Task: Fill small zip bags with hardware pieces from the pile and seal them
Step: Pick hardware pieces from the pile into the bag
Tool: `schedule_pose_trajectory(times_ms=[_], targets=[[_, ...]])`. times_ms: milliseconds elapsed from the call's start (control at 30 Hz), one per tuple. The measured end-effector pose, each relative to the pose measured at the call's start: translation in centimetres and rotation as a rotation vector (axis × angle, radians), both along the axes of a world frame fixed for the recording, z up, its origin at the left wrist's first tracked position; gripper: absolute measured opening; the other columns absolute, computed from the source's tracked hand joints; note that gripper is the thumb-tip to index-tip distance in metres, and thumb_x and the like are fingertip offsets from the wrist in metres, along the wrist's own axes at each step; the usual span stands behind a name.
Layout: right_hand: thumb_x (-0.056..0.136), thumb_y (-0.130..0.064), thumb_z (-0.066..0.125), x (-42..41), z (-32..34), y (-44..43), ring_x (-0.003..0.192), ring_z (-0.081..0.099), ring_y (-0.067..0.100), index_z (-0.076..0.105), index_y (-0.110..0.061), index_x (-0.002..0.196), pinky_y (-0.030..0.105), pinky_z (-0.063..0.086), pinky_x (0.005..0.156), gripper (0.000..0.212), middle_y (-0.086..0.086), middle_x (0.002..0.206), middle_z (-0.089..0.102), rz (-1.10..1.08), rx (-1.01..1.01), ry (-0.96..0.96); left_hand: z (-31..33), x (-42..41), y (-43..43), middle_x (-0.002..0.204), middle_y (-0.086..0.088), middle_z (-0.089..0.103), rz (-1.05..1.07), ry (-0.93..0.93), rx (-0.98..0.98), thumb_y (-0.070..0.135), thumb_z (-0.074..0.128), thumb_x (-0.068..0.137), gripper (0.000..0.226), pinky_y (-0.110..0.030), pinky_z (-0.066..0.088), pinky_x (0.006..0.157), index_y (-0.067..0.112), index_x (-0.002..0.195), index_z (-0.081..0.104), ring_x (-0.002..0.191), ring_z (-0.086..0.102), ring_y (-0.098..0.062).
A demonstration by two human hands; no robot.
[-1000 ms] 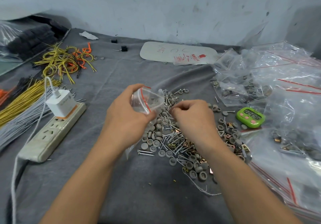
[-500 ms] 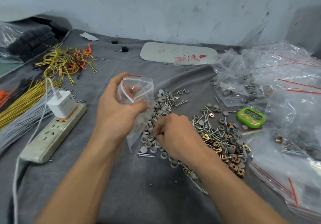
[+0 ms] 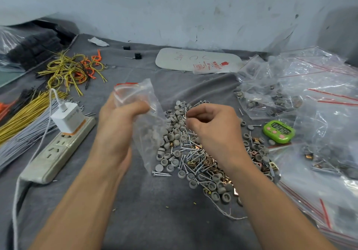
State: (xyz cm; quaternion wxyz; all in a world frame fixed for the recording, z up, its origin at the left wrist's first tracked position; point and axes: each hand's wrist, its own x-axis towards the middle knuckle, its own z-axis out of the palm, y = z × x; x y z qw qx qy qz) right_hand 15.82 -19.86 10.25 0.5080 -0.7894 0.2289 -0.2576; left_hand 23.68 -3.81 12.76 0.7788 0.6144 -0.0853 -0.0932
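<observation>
Bag (image 3: 149, 139), zip type, clear thin film, red seal strip: hanging limp and crumpled above the middle of the counter (image 3: 164, 222), mouth upward, just left of the pile (image 3: 193, 158). Weighing next to nothing; yielding and slipping under fingers; likely sagging under load. Taking hold best near the mouth, just below the strip, leaving the opening free.
Left grip (image 3: 118, 127): clenching round the bag's upper part, thumb pressing across the film.
Right grip (image 3: 215, 131): curling above the pile, fingertips drawn together; pinching a piece or nothing, impossible to tell.
Pile: grey caps, screws, brass-coloured clips, lying tangled; small, hard, rolling easily, likely pricking thin film at the screw points.
Lying around: power strip (image 3: 56, 154) with white charger (image 3: 67, 119) toward the left edge; green timer (image 3: 279, 131) right of the pile; heaped bags (image 3: 313, 87) crowding the right edge; wire bundles (image 3: 73, 69) toward the far left corner.
Getting in the way: only the bag's own loose tail, dangling just beside the pile's left fringe.
</observation>
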Motion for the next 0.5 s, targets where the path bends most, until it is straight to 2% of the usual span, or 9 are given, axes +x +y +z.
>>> schedule_pose_trajectory(times_ms=[67,133,167,233,300,367,400,467,500], targets=[[0.079,-0.011,0.082,-0.1,0.2,0.0,0.073,0.075,0.007,0.080,-0.026,0.083,0.036,0.063,0.071,0.016,-0.010,0.074,0.077,-0.002,0.079,-0.056,-0.5,0.0,0.1,0.110,0.013,0.072,0.128,-0.206,0.318,0.018,0.075,0.069,0.062,-0.038,0.056,0.086,0.042,0.123,0.059,0.100,0.068,-0.010],[0.077,-0.009,0.083,-0.2,0.5,0.0,0.072,0.075,0.010,0.080,-0.023,0.083,0.033,0.063,0.071,0.016,-0.006,0.075,0.078,0.008,0.157,-0.130,-0.9,-0.1,-0.2,0.117,0.018,0.066,0.185,-0.403,0.619,0.021,0.080,0.068,0.080,-0.023,0.049,0.078,0.055,0.132,0.045,0.096,0.061,0.003],[0.077,-0.007,0.083,-0.2,0.7,0.0,0.073,0.076,0.012,0.080,-0.022,0.083,0.030,0.062,0.070,0.016,-0.004,0.076,0.078,0.021,0.197,-0.172,-1.3,-0.3,-0.4,0.116,0.020,0.063,0.172,-0.483,0.736,0.019,0.081,0.070,0.084,-0.020,0.044,0.077,0.055,0.135,0.041,0.094,0.059,0.003],[0.077,-0.005,0.084,-0.2,0.8,0.1,0.073,0.076,0.014,0.080,-0.019,0.084,0.025,0.061,0.066,0.016,-0.001,0.077,0.078,0.054,0.245,-0.231,-2.1,-0.6,-1.1,0.110,0.016,0.058,0.097,-0.578,0.885,0.016,0.078,0.070,0.088,-0.026,0.039,0.081,0.052,0.140,0.038,0.102,0.059,-0.012],[0.078,-0.004,0.083,-0.1,0.7,0.2,0.073,0.076,0.014,0.080,-0.020,0.084,0.026,0.061,0.065,0.017,-0.003,0.077,0.078,0.086,0.195,-0.224,-2.6,-0.9,-1.5,0.113,0.010,0.062,0.004,-0.599,0.929,0.020,0.078,0.070,0.089,-0.032,0.043,0.082,0.052,0.142,0.035,0.110,0.059,-0.022],[0.082,0.001,0.077,0.2,0.4,0.5,0.076,0.077,0.013,0.080,-0.022,0.086,0.030,0.063,0.069,0.024,-0.005,0.080,0.079,0.156,0.108,-0.178,-2.8,-0.8,-1.6,0.119,0.009,0.066,-0.087,-0.576,0.909,0.024,0.080,0.070,0.091,-0.034,0.049,0.085,0.054,0.142,0.034,0.107,0.061,-0.019],[0.084,0.006,0.072,0.3,0.3,0.8,0.080,0.077,0.013,0.081,-0.021,0.088,0.032,0.064,0.072,0.029,-0.005,0.083,0.080,0.203,0.101,-0.169,-2.9,-0.6,-1.6,0.117,0.011,0.066,-0.114,-0.553,0.886,0.024,0.082,0.069,0.092,-0.027,0.048,0.084,0.053,0.143,0.035,0.100,0.061,-0.010],[0.089,0.013,0.062,0.5,0.4,1.0,0.084,0.078,0.014,0.080,-0.019,0.091,0.031,0.064,0.074,0.036,-0.002,0.087,0.080,0.248,0.157,-0.188,-3.0,-0.2,-1.6,0.105,0.019,0.064,-0.106,-0.515,0.842,0.021,0.084,0.068,0.092,-0.007,0.038,0.072,0.050,0.143,0.040,0.084,0.055,0.007],[0.090,0.014,0.059,0.5,0.5,0.8,0.084,0.078,0.015,0.080,-0.019,0.090,0.030,0.063,0.073,0.038,-0.002,0.087,0.080,0.226,0.183,-0.202,-3.0,0.0,-1.5,0.100,0.021,0.062,-0.083,-0.492,0.823,0.020,0.084,0.068,0.090,-0.007,0.036,0.069,0.049,0.142,0.041,0.081,0.054,0.006]])
